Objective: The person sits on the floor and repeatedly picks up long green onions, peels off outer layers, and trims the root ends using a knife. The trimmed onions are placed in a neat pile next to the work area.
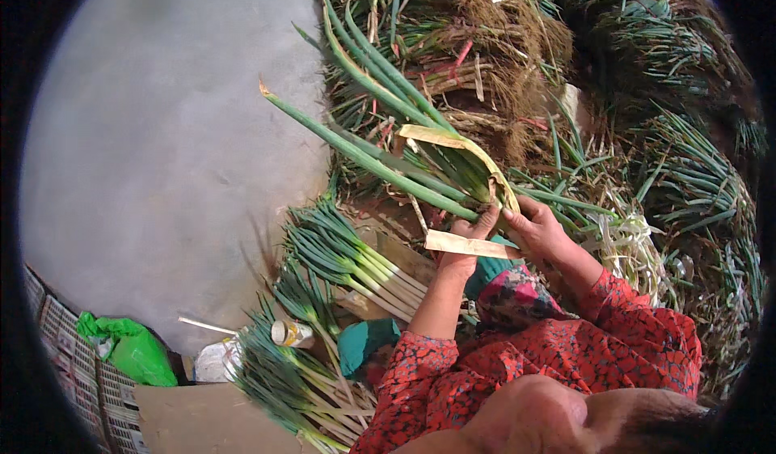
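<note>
Both my hands hold a large green onion (364, 161), its long leaves pointing to the far left. My left hand (469, 240) is closed round it near the base of the leaves. Close beside it, my right hand (540, 229) pinches at the same spot, thumb on a yellowed dry leaf (493, 167) that bends over the green ones. A pale dry strip of leaf (465, 244) hangs across my left wrist. The onion's lower end is hidden behind my hands.
Trimmed green onions (356, 256) lie in a bunch to the left, with another pile (291, 381) nearer. Unpeeled onions with roots (517, 74) are heaped ahead and right. Peeled leaf scraps (634, 252) lie at right. A can (291, 334), green bag (133, 353) and crate (77, 357) stand lower left.
</note>
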